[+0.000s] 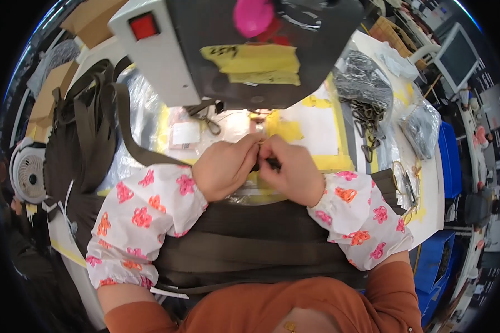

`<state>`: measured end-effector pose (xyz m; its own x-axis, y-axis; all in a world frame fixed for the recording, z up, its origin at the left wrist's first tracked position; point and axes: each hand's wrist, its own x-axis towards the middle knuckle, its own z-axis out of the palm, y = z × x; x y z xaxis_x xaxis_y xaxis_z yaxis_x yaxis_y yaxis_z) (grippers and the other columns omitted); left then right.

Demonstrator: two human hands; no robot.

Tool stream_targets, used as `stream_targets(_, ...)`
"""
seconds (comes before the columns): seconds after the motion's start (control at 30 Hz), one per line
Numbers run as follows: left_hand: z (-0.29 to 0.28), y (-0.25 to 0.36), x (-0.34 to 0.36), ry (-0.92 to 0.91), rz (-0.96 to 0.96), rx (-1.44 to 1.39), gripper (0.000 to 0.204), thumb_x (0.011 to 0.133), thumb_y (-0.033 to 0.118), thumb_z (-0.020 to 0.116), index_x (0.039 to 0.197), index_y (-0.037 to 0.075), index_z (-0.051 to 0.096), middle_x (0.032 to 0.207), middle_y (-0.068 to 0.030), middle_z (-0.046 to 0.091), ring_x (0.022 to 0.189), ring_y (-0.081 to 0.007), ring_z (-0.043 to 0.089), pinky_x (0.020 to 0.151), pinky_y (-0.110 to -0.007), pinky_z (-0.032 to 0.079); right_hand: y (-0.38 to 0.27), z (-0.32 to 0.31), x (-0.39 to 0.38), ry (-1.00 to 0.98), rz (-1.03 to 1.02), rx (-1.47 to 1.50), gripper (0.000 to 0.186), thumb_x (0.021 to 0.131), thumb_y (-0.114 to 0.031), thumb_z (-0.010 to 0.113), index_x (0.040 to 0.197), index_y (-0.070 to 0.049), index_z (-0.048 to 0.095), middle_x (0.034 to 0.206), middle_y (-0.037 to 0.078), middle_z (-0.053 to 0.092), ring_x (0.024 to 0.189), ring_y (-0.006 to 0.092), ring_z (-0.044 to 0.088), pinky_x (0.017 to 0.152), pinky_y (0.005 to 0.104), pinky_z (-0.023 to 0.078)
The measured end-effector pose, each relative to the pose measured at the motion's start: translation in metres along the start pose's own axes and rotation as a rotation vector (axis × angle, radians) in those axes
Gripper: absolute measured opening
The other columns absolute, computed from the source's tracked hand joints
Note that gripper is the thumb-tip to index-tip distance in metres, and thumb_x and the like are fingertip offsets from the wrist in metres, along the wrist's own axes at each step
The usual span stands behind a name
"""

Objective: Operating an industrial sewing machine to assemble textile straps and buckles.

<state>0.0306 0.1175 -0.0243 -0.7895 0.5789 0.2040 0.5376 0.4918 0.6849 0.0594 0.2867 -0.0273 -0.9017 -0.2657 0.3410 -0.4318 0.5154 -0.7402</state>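
My left hand (228, 169) and my right hand (289, 172) meet below a grey machine head (244, 89), fingers closed around something small and dark, mostly hidden; a thin tan piece shows at the fingertips. A dark olive strap (132, 139) runs from the left toward my left hand. A metal snap hook (212, 125) on a short dark strap lies left of the machine's working point. A small pink card or packet (183, 136) is beside it. Yellow tape (333, 162) edges the white work surface. More dark straps (250, 238) are spread beneath my arms.
A pile of straps (80, 144) and a white fan (29, 172) are at left. Bagged dark metal hooks (372, 130), wire-like tools or scissors (408, 188) and blue bins (450, 161) are at right. Cardboard boxes (53, 94) and a monitor (455, 58) stand farther back.
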Motion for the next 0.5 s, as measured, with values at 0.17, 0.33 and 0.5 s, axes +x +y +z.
stream_targets(0.17,-0.005,0.007,-0.005,-0.081,-0.087,-0.01,0.016,0.089,0.008,0.04,0.104,0.005,0.041,0.069,-0.0239,0.057,0.066,-0.045,0.055,0.057,-0.051,0.041,0.001,0.013,-0.007,0.003,-0.125,0.022,0.016,0.074,-0.01,0.058,0.085,-0.008,0.047,0.064,0.014,0.054,0.057,0.0343,0.055,0.049,0.0425,0.043)
stream_targets(0.33,-0.001,0.01,-0.001,-0.003,-0.116,-0.194,0.019,0.09,0.007,0.037,0.106,0.002,0.047,0.066,-0.0172,0.056,0.066,-0.0261,0.059,0.059,-0.035,0.043,-0.001,0.018,-0.016,0.031,-0.239,0.011,0.015,0.078,-0.01,0.057,0.082,-0.003,0.044,0.063,0.013,0.052,0.058,0.0337,0.055,0.049,0.0411,0.042)
stream_targets(0.5,-0.019,0.003,0.006,-0.142,-0.054,-0.204,0.015,0.088,0.01,0.046,0.093,-0.001,0.055,0.063,-0.0103,0.055,0.058,-0.0129,0.052,0.054,-0.027,0.04,0.005,0.007,-0.009,0.17,-0.157,0.259,0.02,0.078,-0.006,0.059,0.088,-0.002,0.042,0.068,0.014,0.053,0.06,0.033,0.055,0.051,0.0372,0.042)
